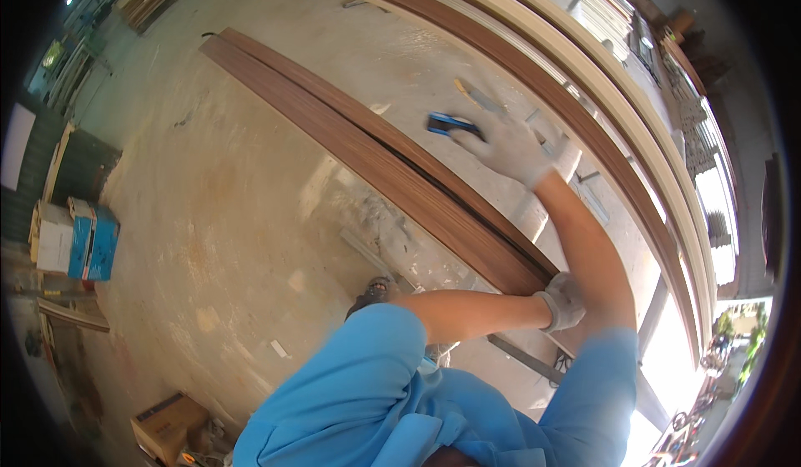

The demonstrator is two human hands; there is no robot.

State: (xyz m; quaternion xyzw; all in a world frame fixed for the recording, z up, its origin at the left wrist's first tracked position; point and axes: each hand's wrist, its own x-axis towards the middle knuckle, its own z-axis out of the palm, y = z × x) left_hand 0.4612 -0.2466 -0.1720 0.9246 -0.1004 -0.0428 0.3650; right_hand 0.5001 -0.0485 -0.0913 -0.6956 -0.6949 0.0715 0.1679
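Two long brown wood-grain boards [367, 150] lie side by side with a dark gap between them, slanting from the far left to close by me on the right. My left hand [566, 302], in a pale glove, is closed at their near end, with its fingers partly hidden. Beyond the boards on the right, my gloved right hand [505, 146] is blurred by motion. It grips a small black-and-blue block-shaped tool [453, 125], held apart from the boards. Beside that hand shows a thin blurred thing with a yellow tip [461, 87]; I cannot tell whether it is held.
Long brown and cream profiles [576, 108] run along the right side on a rack. Blue and white boxes [93, 240] stand at the left, and an open cardboard box [171, 427] is at the lower left. Metal bars [526, 358] support the boards above the concrete floor [209, 250].
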